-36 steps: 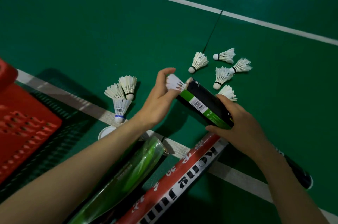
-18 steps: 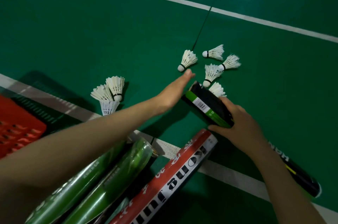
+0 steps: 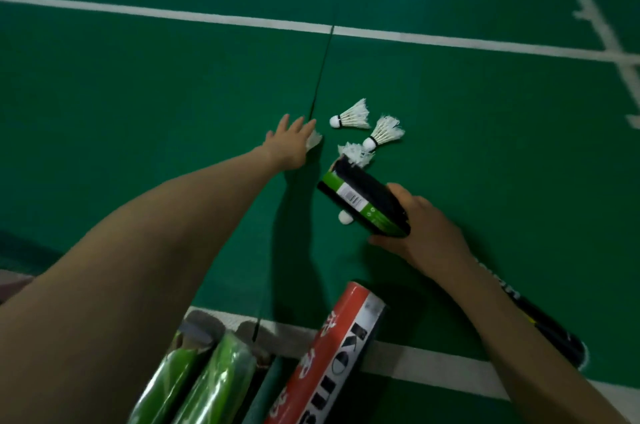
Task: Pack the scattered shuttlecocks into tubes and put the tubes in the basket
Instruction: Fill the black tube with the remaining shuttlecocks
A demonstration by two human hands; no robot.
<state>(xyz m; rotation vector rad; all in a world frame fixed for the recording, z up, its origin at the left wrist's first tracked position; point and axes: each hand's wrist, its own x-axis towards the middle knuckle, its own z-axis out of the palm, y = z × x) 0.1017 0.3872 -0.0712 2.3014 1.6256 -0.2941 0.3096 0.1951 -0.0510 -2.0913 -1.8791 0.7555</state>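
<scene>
Hand reached farther; covers shuttlecock.

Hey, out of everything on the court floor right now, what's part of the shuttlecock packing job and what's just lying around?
Part of the job:
loose shuttlecocks
black-and-green tube in the right hand
left hand reaching onto a shuttlecock
red tube
green tubes

Lying about:
racket handle
white court lines
</scene>
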